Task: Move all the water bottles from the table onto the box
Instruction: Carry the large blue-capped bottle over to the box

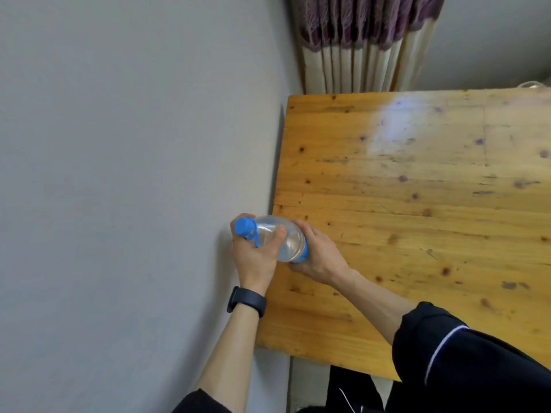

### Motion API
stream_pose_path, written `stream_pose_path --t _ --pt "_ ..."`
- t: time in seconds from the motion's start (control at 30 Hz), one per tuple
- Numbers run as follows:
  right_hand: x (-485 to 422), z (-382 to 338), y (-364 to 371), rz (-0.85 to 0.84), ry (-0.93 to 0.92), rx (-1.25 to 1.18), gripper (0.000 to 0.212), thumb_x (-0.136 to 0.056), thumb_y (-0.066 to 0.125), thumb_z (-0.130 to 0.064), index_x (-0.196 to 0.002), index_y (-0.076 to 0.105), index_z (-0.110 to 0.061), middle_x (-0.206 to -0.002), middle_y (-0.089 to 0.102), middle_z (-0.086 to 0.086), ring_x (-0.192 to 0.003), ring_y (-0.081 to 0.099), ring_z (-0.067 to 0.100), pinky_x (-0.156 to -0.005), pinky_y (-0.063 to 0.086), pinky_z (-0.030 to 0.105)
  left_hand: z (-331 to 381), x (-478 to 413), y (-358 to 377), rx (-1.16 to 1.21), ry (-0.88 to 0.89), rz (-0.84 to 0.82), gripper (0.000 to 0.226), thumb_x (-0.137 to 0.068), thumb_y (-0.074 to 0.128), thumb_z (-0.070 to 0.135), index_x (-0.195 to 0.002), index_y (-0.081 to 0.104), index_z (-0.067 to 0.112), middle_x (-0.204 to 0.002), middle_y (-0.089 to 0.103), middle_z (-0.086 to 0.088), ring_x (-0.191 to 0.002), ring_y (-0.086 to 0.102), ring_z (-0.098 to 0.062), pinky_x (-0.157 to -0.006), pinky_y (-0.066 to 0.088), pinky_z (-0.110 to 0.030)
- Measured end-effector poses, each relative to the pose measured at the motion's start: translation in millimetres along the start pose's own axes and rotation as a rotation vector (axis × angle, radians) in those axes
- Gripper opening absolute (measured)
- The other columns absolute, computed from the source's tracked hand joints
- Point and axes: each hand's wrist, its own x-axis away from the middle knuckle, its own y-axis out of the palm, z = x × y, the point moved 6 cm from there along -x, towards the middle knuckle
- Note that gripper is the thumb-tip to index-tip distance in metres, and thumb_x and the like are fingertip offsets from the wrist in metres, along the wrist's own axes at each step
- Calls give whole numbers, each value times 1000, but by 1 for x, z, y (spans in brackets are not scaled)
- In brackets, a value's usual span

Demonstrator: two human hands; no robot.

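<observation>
Head view. Both hands hold one water bottle (277, 239) in the air at the left edge of the wooden worktop (417, 189), close to the grey wall (134, 174). The left hand (253, 254) is clamped around the neck and shoulder, thumb across the clear body; the right hand (316, 254) is closed on the lower part, partly hiding the base. The bottle lies tilted, its cap (243, 226) pointing left toward the wall.

Progress, judged from this view: one bottle is lifted off the worktop and is not yet set down. The box is out of view, so how many bottles already stand on it cannot be told. No other bottle is clearly seen on the visible worktop; a clear rounded object at the far right edge is too small to identify.

The bottle is transparent plastic with a bright blue cap, a blue loop hanging from the cap, and a blue band near the base. Whether it holds water cannot be told.

A dark band (247, 301) sits on the left wrist; a curtain (363, 40) hangs behind the worktop.
</observation>
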Motion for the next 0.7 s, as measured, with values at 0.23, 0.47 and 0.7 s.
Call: stream_pose_path --t 0.23,0.47,0.7 --pt "133 65 -109 254 271 119 96 -61 71 -50 -148 34 -33 -129 61 -3 -114 58 23 -90 51 36 43 87 125 142 -24 -421 46 -63 87 42 -96 55 46 -83 66 16 -73 63 1 -71 50 -18" --pt "362 133 -227 722 641 161 87 -61 73 -50 -140 37 -41 -122 60 -17 -113 60 15 -83 52 34 117 271 287 159 26 -1006 59 -59 87 45 -103 52 27 -92 68 -2 -82 68 -14 -78 57 -35" --pt "584 179 -266 1133 972 112 83 -57 66 -56 -133 33 -52 -127 57 -26 -114 59 13 -73 46 31 164 494 386 35 232 -1454 52 -74 88 36 -111 52 34 -108 62 5 -92 61 5 -78 51 -15"
